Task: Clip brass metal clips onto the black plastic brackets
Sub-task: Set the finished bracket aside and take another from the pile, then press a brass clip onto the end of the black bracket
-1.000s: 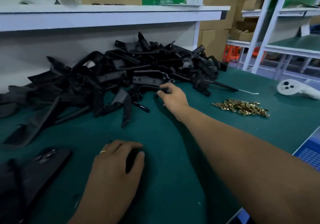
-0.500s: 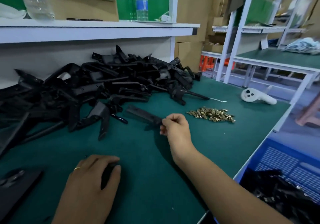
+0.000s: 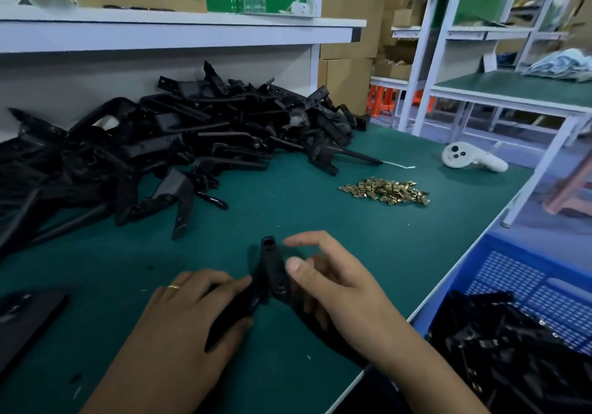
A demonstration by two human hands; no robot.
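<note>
Black bracket (image 3: pixel 274 272) is matte plastic w/ a round eyelet on top and a hole lower down, standing upright over the green mat (image 3: pixel 320 221). Behind it we see a big bracket pile (image 3: pixel 179 144), brass clips (image 3: pixel 386 190) in a loose heap to the right, white controller (image 3: pixel 471 158) further back, blue crate (image 3: pixel 528 288) off the table edge. Left hand (image 3: pixel 179 324) grips the bracket's lower end, fingers curled round it. Right hand (image 3: pixel 333 282) has its thumb on the bracket's side; index finger is lifted, not touching.

A black bracket (image 3: pixel 274 272) stands tilted near the front edge, brass clips (image 3: pixel 386 190) heaped well apart.
</note>
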